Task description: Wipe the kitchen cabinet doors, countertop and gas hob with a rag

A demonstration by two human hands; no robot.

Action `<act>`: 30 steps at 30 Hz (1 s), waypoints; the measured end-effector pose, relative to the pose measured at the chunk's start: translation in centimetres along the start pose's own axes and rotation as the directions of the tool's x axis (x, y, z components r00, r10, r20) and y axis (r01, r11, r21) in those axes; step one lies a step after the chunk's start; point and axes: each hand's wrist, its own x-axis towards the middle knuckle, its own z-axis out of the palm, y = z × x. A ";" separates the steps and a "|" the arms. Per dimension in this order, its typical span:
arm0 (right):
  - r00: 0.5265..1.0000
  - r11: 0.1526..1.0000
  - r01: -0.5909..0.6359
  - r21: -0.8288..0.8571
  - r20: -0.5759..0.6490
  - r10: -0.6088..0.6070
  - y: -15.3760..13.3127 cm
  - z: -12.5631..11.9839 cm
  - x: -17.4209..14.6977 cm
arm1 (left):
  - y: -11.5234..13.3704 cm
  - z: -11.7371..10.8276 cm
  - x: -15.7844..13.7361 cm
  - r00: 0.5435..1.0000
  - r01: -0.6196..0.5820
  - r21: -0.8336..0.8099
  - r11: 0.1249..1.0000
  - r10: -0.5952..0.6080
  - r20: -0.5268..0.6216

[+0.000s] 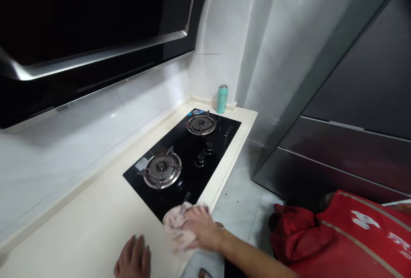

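Note:
My right hand (201,226) presses a pale pink, crumpled cloth (175,218) onto the front edge of the counter, its fingers bent over the fabric. The cloth overlaps the near corner of the black glass gas hob (189,184). Part of the cloth is hidden under the hand and slightly blurred. Near the bottom of the head view my left hand (132,258) rests on the cream countertop (86,226), holding nothing, with its fingers a little apart. The hob's near burner (161,167) lies beyond both hands.
The far burner (201,123) and two black knobs (204,154) sit on the hob. A turquoise flask (221,99) stands in the back corner. Overhead at left hangs a dark range hood (96,21). A person in a red vest (353,235) is low at right, beside dark cabinets (346,145).

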 end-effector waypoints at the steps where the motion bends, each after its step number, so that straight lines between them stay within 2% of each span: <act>1: 0.995 0.995 -0.094 -0.029 -0.035 0.093 1.7 -1.1 0.0 | 0.2 -0.2 0.0 1.000 0.003 -0.001 1.000 -0.003 0.002; 2: 0.978 0.979 -0.196 -0.059 -0.079 0.191 3.5 -2.3 -0.1 | 0.4 -0.4 -0.1 1.000 0.004 0.000 1.000 -0.004 0.006; 4: 0.917 0.919 -0.382 -0.095 -0.166 0.364 7.2 -4.9 0.1 | 0.7 -0.9 -0.1 1.000 0.001 0.005 1.000 -0.001 0.016; 6: 0.848 0.856 -0.507 -0.098 -0.232 0.476 10.5 -7.2 0.3 | 0.9 -1.3 -0.1 1.000 -0.011 0.014 1.000 0.011 0.021; 8: 0.777 0.792 -0.604 -0.086 -0.285 0.562 12.6 -8.9 0.8 | 1.0 -1.5 -0.1 1.000 -0.023 0.025 0.999 0.022 0.016; 10: 0.702 0.724 -0.686 -0.072 -0.327 0.633 12.8 -9.3 1.5 | 1.0 -1.5 -0.2 0.999 -0.032 0.036 0.999 0.032 0.008; 12: 0.657 0.680 -0.730 -0.068 -0.342 0.671 10.9 -8.4 2.0 | 0.9 -1.4 -0.2 0.999 -0.038 0.040 0.998 0.038 0.004; 13: 0.655 0.675 -0.734 -0.073 -0.338 0.676 9.3 -7.4 2.2 | 0.9 -1.4 -0.3 0.999 -0.042 0.040 0.998 0.041 0.003; 14: 0.673 0.687 -0.721 -0.084 -0.322 0.666 7.4 -6.1 2.2 | 0.9 -1.3 -0.3 0.999 -0.045 0.039 0.998 0.045 0.001; 16: 0.754 0.757 -0.645 -0.105 -0.250 0.607 3.0 -2.8 1.7 | 0.7 -1.0 -0.3 0.999 -0.051 0.037 0.998 0.051 -0.011; 18: 0.869 0.870 -0.489 -0.069 -0.123 0.479 -1.3 0.8 0.8 | 0.4 -0.7 -0.4 0.998 -0.059 0.038 0.998 0.060 -0.029; 20: 0.965 0.962 -0.253 0.106 -0.038 0.258 -4.8 3.9 -0.2 | 0.0 -0.3 -0.4 0.995 -0.079 0.041 0.996 0.081 -0.052; 22: 0.998 0.941 -0.059 0.332 -0.017 0.068 -7.2 5.6 -0.7 | -0.4 0.1 -0.5 0.991 -0.108 0.045 0.993 0.111 -0.077; 23: 0.998 0.899 -0.035 0.437 -0.025 0.051 -7.9 5.7 -0.7 | -0.6 0.2 -0.5 0.988 -0.120 0.047 0.992 0.124 -0.091; 24: 0.996 0.847 -0.056 0.529 -0.034 0.087 -8.2 5.2 -0.6 | -0.7 0.4 -0.6 0.986 -0.129 0.050 0.990 0.133 -0.104; 26: 0.968 0.750 -0.128 0.648 -0.083 0.237 -7.8 2.9 0.1 | -0.9 0.5 -0.7 0.983 -0.134 0.055 0.989 0.140 -0.122; 27: 0.946 0.734 -0.126 0.667 -0.142 0.292 -7.0 1.2 0.5 | -0.9 0.6 -0.7 0.982 -0.133 0.057 0.989 0.139 -0.125; 28: 0.926 0.752 -0.092 0.653 -0.221 0.306 -5.9 -0.7 1.1 | -0.9 0.6 -0.7 0.982 -0.132 0.059 0.990 0.138 -0.127; 30: 0.891 0.851 -0.027 0.524 -0.374 0.258 -3.0 -4.8 2.3 | -0.8 0.5 -0.7 0.982 -0.129 0.062 0.990 0.136 -0.128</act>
